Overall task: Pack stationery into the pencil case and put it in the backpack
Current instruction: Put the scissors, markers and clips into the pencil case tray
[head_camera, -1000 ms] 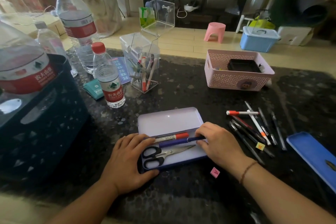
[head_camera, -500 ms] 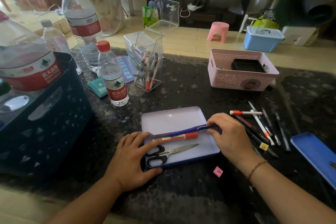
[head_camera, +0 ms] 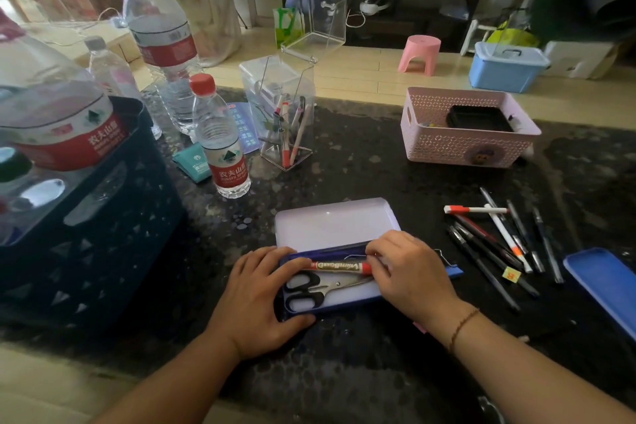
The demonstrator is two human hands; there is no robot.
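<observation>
The right hand [head_camera: 409,274] hides the pencil case's [head_camera: 339,303] right end and the scissors' [head_camera: 320,287] blade tips; the blue lid [head_camera: 605,282] is cut off at the right edge.

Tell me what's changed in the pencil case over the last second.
The right hand slid left from the case's right end and now presses its fingers on the red-capped marker, which has settled above the scissors. The left hand still holds the left end of the pencil case. The loose pens lie where they were.
</observation>
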